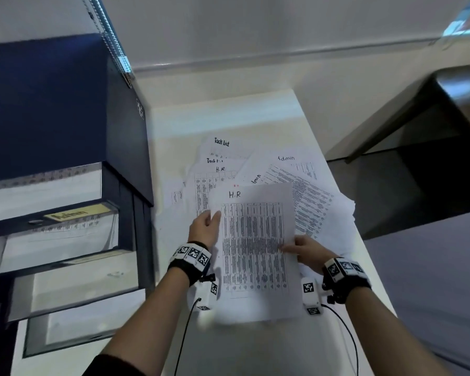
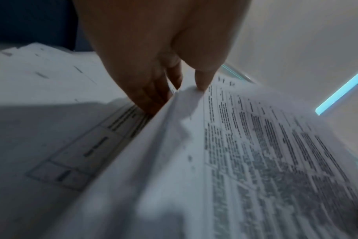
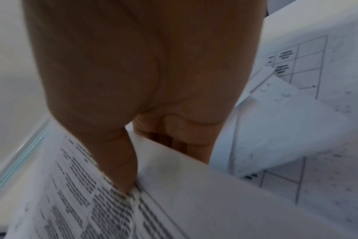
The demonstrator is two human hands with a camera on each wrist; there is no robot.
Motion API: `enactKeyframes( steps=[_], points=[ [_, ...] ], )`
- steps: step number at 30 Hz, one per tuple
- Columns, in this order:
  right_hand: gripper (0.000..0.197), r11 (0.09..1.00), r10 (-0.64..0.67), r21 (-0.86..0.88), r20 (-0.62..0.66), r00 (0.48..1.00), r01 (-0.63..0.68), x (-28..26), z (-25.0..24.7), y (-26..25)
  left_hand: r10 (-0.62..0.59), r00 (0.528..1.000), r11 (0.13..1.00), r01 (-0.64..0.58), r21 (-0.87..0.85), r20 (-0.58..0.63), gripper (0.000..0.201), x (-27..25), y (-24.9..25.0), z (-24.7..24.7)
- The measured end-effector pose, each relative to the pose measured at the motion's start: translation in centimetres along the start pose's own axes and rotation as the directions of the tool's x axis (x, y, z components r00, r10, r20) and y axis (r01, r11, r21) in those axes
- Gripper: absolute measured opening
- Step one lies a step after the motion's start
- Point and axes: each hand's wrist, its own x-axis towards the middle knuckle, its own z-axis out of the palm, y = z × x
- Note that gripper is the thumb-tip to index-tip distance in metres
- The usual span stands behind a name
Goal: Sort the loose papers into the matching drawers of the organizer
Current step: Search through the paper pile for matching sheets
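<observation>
1. Holding the H.R sheet (image 1: 253, 240) above the scattered papers (image 1: 304, 185) on the white table (image 1: 228, 112), long axis running away, heading at the far end.
2. Pinching its left edge: left hand (image 1: 205, 226).
3. Pinching its right edge: right hand (image 1: 304, 252).
4. Standing left: dark organizer (image 1: 65, 118), drawers open.

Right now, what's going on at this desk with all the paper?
A person is sorting papers. Both hands hold one sheet headed "H.R" above the pile: the left hand pinches its left edge, the right hand its right edge. More loose papers, headed Admin, H.R and Task list, lie spread on the white table. The dark drawer organizer stands to the left, several drawers pulled out, one labelled Admin.
</observation>
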Motion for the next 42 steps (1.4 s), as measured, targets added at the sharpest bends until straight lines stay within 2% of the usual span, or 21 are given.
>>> enactKeyframes(
  steps=[2, 4, 7, 10, 12, 14, 16, 17, 19, 20, 21, 23, 25, 26, 29, 31, 32, 36, 39, 40, 42],
  points=[
    [0.034, 1.000, -0.001, -0.016, 0.007, 1.000, 0.001, -0.3, 0.1, 0.2, -0.036, 0.999, 0.994, 0.036, -0.099, 0.000, 0.048, 0.1, -0.2, -0.2],
    [0.041, 0.995, -0.023, -0.095, 0.001, 1.000, 0.023, -0.2, 0.1, 0.6, -0.039, 0.999, 0.974, 0.031, -0.226, -0.031, 0.036, -0.3, -0.3, -0.6],
    [0.024, 0.967, -0.085, -0.243, -0.024, 0.996, 0.076, -0.6, 0.6, 0.8, -0.053, 0.998, 0.899, 0.035, -0.436, -0.029, 0.035, -0.5, -0.4, -1.7],
    [0.018, 0.945, -0.159, -0.306, -0.119, 0.980, 0.116, -0.7, 1.7, 0.4, -0.023, 1.000, 0.899, 0.029, -0.436, 0.018, 0.040, -0.7, -0.7, -2.4],
    [0.013, 0.920, -0.233, -0.365, -0.223, 0.947, 0.141, -0.8, 2.8, -0.4, -0.033, 0.990, 0.951, 0.075, -0.300, 0.140, 0.042, -1.2, -1.2, -2.7],
    [0.008, 0.888, -0.344, -0.405, -0.275, 0.898, 0.217, -0.9, 3.8, -1.9, -0.063, 0.980, 0.987, 0.089, -0.135, 0.190, 0.036, -1.8, -1.5, -2.7],
    [0.005, 0.850, -0.473, -0.400, -0.293, 0.831, 0.343, -1.4, 5.0, -4.4, -0.031, 0.994, 0.995, 0.041, -0.096, 0.102, 0.027, -2.6, -0.6, -3.6],
    [0.007, 0.824, -0.540, -0.388, -0.315, 0.781, 0.413, -2.0, 5.5, -5.9, 0.006, 1.000, 0.995, -0.004, -0.101, 0.021, 0.037, -2.9, 0.4, -4.3],
    [0.015, 0.759, -0.650, -0.352, -0.388, 0.653, 0.547, -3.4, 6.5, -9.3, 0.116, 0.985, 0.976, -0.137, -0.167, -0.125, 0.043, -3.7, 3.1, -6.1],
    [0.023, 0.732, -0.678, -0.315, -0.426, 0.599, 0.605, -4.1, 7.0, -10.9, 0.180, 0.970, 0.946, -0.217, -0.240, -0.165, 0.032, -3.9, 4.4, -7.1],
    [0.031, 0.699, -0.697, -0.255, -0.450, 0.558, 0.668, -4.6, 7.3, -12.1, 0.243, 0.952, 0.904, -0.292, -0.311, -0.187, 0.018, -4.5, 6.1, -8.2],
    [0.043, 0.647, -0.717, -0.159, -0.459, 0.524, 0.746, -5.6, 7.9, -13.9, 0.331, 0.920, 0.838, -0.388, -0.384, -0.208, 0.027, -5.4, 8.4, -10.0],
    [0.043, 0.638, -0.738, -0.202, -0.437, 0.514, 0.743, -6.0, 8.4, -14.5, 0.389, 0.899, 0.815, -0.438, -0.379, -0.203, 0.031, -6.0, 9.3, -11.1],
    [0.040, 0.651, -0.741, -0.250, -0.415, 0.528, 0.716, -6.0, 8.6, -14.3, 0.395, 0.901, 0.824, -0.434, -0.366, -0.179, 0.034, -6.0, 9.1, -11.4],
    [0.037, 0.747, -0.665, -0.321, -0.355, 0.657, 0.583, -4.9, 9.4, -12.2, 0.331, 0.941, 0.906, -0.339, -0.255, -0.074, 0.042, -5.7, 6.6, -10.9],
    [0.035, 0.814, -0.568, -0.366, -0.346, 0.747, 0.450, -4.2, 9.8, -10.5, 0.312, 0.948, 0.939, -0.318, -0.134, -0.060, 0.027, -5.8, 4.5, -10.2],
    [0.032, 0.821, -0.549, -0.397, -0.345, 0.761, 0.411, -3.9, 10.0, -9.9, 0.324, 0.942, 0.939, -0.332, -0.093, -0.087, 0.020, -6.1, 3.8, -10.2],
    [0.025, 0.737, -0.656, -0.442, -0.285, 0.699, 0.512, -6.2, 11.6, -11.7, 0.397, 0.895, 0.899, -0.424, -0.111, -0.204, 0.033, -9.1, 4.3, -12.4],
    [0.021, 0.634, -0.760, -0.466, -0.234, 0.606, 0.616, -8.5, 13.3, -14.9, 0.404, 0.865, 0.874, -0.461, -0.154, -0.299, 0.029, -11.8, 5.9, -16.1],
    [0.027, 0.605, -0.785, -0.446, -0.197, 0.587, 0.660, -9.3, 14.2, -15.8, 0.401, 0.854, 0.871, -0.468, -0.151, -0.331, 0.026, -12.9, 6.4, -17.6],
    [0.059, 0.583, -0.805, -0.301, -0.090, 0.586, 0.755, -11.1, 16.4, -17.2, 0.389, 0.839, 0.857, -0.481, -0.184, -0.381, 0.030, -15.3, 6.8, -21.2]
  ],
)
